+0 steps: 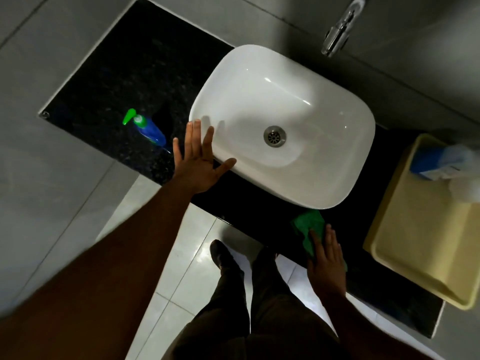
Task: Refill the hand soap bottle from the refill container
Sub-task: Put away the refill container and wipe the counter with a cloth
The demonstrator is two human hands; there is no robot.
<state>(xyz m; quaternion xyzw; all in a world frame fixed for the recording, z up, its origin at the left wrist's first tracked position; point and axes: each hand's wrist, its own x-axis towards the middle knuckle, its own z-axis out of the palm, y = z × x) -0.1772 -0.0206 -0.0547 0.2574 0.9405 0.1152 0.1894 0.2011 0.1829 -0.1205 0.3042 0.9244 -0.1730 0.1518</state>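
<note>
Left hand (201,165), fingers spread straight, at the sink (259,49) rim, soap bottle (149,128) just left; right hand (327,261) presses flat fingers on a green cloth (307,224) on the bench (130,74).

This is a bathroom or washroom. A white basin (259,81) sits mid-frame on a black stone counter (130,74), with a pump soap bottle (149,128) left of it. A chrome tap (339,32) juts from the grey tiled wall (420,48) at upper right, and glossy floor tiles (194,224) show below.
</note>
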